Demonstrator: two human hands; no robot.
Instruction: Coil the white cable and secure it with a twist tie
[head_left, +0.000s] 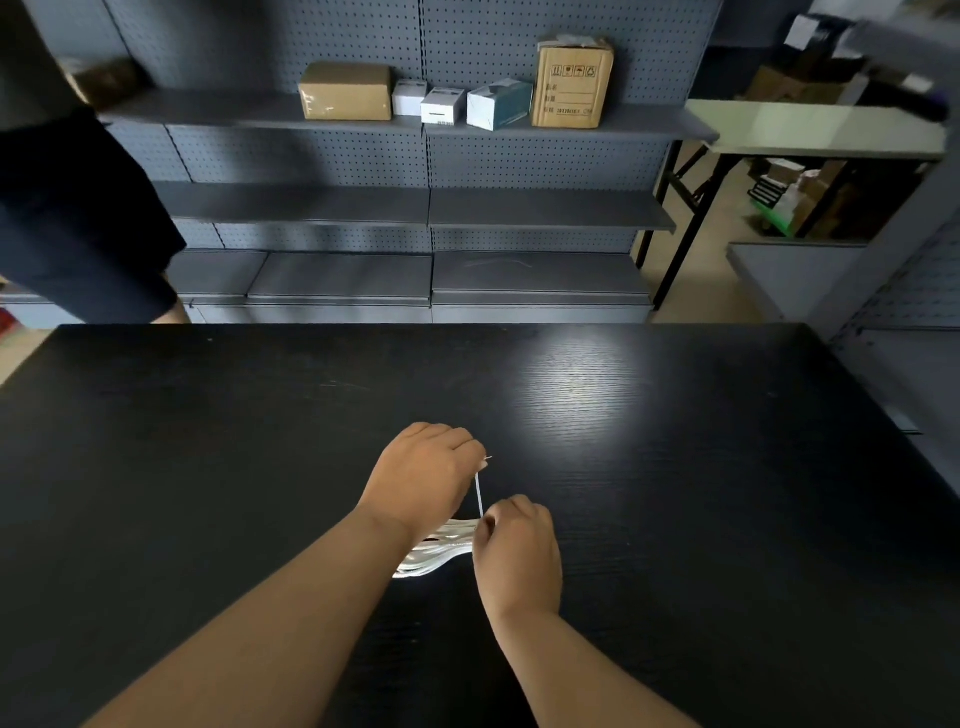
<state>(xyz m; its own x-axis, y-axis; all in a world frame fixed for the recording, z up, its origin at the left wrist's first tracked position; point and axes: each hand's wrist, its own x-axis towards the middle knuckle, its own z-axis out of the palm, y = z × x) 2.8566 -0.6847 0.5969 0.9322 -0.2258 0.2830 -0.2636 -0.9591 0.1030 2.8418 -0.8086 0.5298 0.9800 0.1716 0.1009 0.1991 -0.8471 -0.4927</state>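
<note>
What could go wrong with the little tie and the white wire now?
1. The twist tie is thin, and the left hand pinches only its top end, so it might slip free.
2. The white cable loops fan out beside the right hand, which seems to pinch the tie's lower end. If that grip loosens, the coil could spring apart on the black table.

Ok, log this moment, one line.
white cable: coiled on black table | twist tie: stretched between hands | left hand: pinches far end | right hand: pinches near end
</note>
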